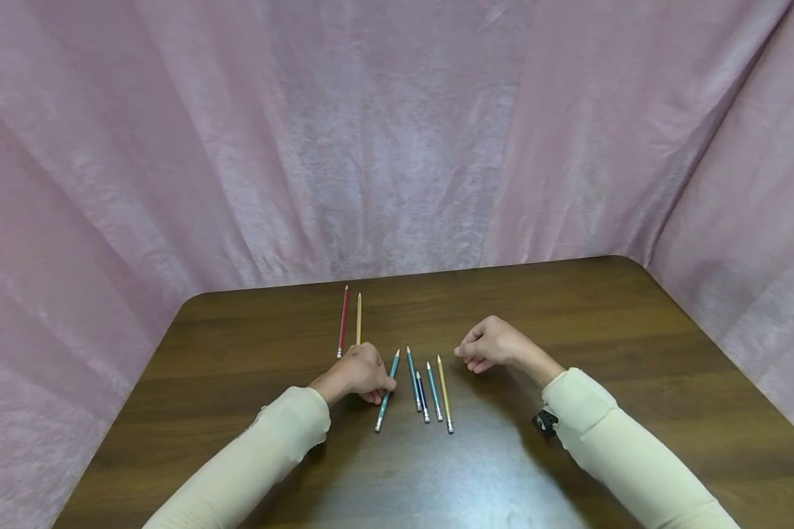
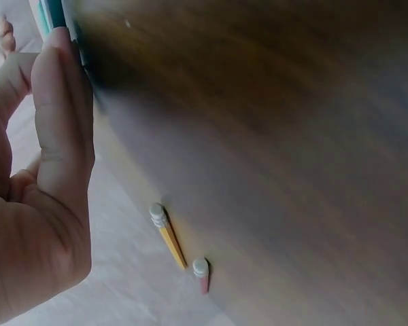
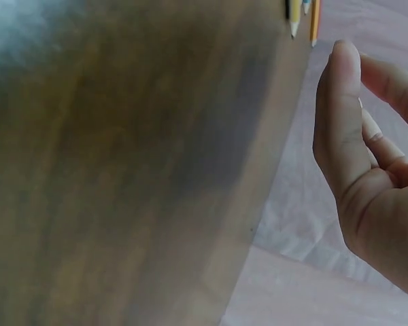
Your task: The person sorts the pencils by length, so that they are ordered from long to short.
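Note:
In the head view my left hand [image 1: 362,371] pinches a teal pencil [image 1: 384,408] between thumb and fingers, point away and eraser end toward me. The same teal pencil [image 2: 53,15] shows at the top of the left wrist view. Just right of it lie a blue pencil [image 1: 413,378], a shorter dark blue pencil [image 1: 423,400], a short teal pencil [image 1: 434,393] and a yellow pencil [image 1: 445,393]. Farther right, my right hand [image 1: 492,345] hovers over the table with its fingers loosely curled, thumb near the index fingertip, holding nothing.
Beyond my left hand a red pencil [image 1: 343,323] and a yellow-orange pencil [image 1: 359,319] lie side by side, points away. Everything lies on a brown wooden table [image 1: 192,367]. Pink curtains [image 1: 397,147] hang behind its far edge and at the sides.

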Motion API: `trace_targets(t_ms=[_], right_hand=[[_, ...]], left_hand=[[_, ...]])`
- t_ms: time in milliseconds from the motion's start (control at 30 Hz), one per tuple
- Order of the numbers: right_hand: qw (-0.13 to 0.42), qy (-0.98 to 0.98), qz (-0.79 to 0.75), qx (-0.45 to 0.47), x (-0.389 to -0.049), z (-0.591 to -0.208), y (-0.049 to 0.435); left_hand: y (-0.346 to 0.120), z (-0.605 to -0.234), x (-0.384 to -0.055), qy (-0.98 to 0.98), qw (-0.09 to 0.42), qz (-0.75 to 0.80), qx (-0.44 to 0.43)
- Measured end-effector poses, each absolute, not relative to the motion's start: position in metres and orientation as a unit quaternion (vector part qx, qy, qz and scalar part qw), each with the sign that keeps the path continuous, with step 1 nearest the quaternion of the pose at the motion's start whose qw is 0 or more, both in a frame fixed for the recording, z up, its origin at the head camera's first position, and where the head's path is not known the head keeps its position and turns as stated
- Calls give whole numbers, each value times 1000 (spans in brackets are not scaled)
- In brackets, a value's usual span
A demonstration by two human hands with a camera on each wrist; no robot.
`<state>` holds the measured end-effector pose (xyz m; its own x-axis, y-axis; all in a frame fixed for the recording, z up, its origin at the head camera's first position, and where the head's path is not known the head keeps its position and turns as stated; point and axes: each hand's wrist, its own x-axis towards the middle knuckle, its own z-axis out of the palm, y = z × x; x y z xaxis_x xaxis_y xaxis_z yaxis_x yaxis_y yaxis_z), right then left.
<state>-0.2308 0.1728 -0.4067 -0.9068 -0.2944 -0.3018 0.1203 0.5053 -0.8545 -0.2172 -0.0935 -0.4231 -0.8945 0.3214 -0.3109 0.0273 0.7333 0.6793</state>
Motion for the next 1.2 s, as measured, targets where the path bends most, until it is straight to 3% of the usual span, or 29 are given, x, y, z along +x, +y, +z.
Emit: trace_targets(t_ms=[800,1200], right_hand=[[247,866,-432,-40,-225,-423,139],[216,908,-358,-25,-230,-423,119]], left_hand=[[-97,-412,-222,893,204,394,73],[-112,-413,-222,890,198,406,63]])
